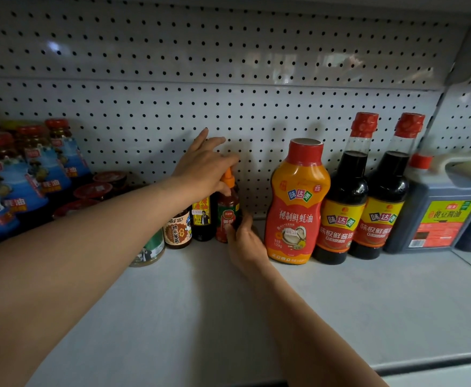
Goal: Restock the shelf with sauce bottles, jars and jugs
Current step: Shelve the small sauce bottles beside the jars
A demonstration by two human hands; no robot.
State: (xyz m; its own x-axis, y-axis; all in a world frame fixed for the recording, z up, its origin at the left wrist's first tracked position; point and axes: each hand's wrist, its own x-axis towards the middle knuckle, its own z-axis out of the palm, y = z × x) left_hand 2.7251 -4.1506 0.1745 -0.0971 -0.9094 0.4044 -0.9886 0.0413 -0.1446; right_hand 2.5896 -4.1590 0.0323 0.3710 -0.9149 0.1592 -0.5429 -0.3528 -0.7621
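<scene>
Both hands are on one small chili sauce bottle [228, 216] that stands upright on the grey shelf [201, 303], close to the pegboard back wall [228, 65] and a little to 12 o'clock of the picture's middle. The left hand [204, 166] comes in from 8 o'clock and closes around the bottle's orange nozzle cap; its thumb and lower fingers [223, 188] pinch the cap while the index and middle fingers stick out loose toward the pegboard. The right hand [245, 241] reaches up from 5 o'clock, fingers curled around the bottle's lower body, thumb on the label.

Touching the bottle at 9 o'clock stands a dark bottle with a yellow label [203, 219], then a brown jar [177, 230] and a green-labelled jar [150, 250] half hidden by the left forearm. At 3 o'clock, just beside the right hand, stands a big orange squeeze bottle [297, 202], then two tall soy sauce bottles [343, 196] [385, 196] touching each other, and a dark jug [440, 208] with a handle.
</scene>
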